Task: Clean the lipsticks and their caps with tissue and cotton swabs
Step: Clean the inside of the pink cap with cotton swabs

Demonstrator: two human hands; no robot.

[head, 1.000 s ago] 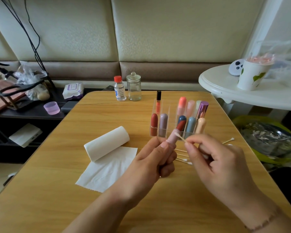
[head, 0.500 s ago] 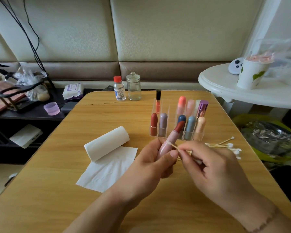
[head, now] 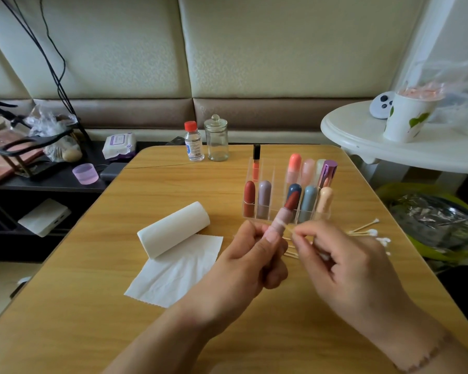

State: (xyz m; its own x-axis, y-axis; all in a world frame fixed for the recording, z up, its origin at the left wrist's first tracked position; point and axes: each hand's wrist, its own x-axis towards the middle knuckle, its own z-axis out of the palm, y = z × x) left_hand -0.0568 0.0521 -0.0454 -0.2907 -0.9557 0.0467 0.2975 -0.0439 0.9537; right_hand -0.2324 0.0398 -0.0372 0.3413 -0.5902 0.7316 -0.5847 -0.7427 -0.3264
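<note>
Here the step in hand looks to be swabbing the collar of an uncapped lipstick, and doing it well is mostly a matter of steadiness. Furthest left of the fingers lie the tissue roll and its unrolled sheet, near enough to take a wipe from when the swab is soiled. The left hand has its fingers curled round the pink lipstick, thumb pressed along the tube, with the red bullet standing out above the fingertips and tilted away toward the clear organizer. That hold seems sound; I would keep the thumb low so the collar stays exposed, and keep skin off the bullet. Just right of it, the right hand pinches a cotton swab between thumb and forefinger, close to its tip, which lies against the tube just above the left thumb. A short pinch like this gives control; light pressure and a slow turn of the tube would likely clean the rim without gouging the wax. Beyond the right fingers, spare swabs lie on the table, within reach.
</note>
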